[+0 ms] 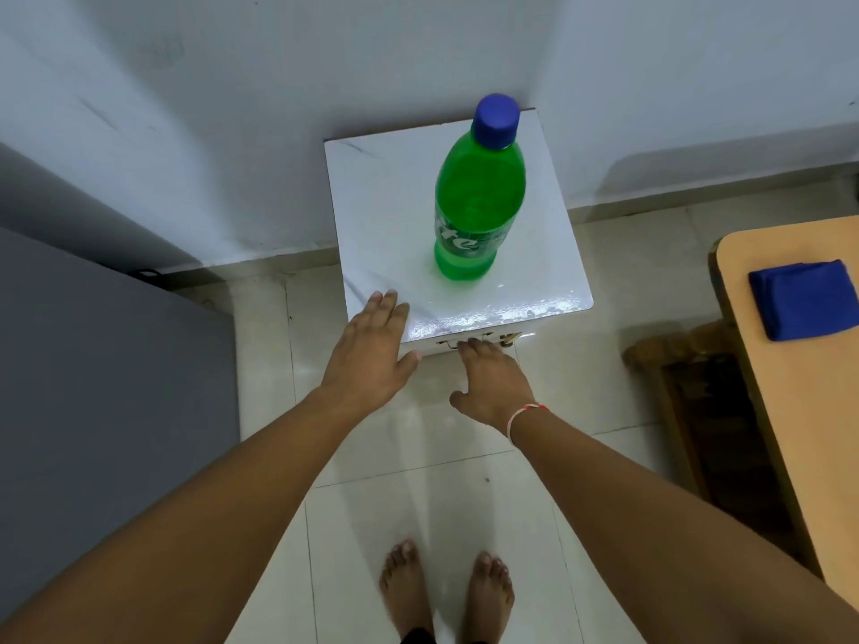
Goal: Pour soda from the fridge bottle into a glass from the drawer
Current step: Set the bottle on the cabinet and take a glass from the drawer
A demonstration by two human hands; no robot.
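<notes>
The green soda bottle [479, 192] stands upright and capped on the white cabinet [386, 216], toward its far right, so both your hands are free. Your left hand [372, 355] lies open and flat on the near left corner, holding nothing, probably to steady the unit. Your right hand [492, 383] reaches the drawer handle [469, 342] on the near face; whether its fingers have closed cannot be told. No glass is visible.
</notes>
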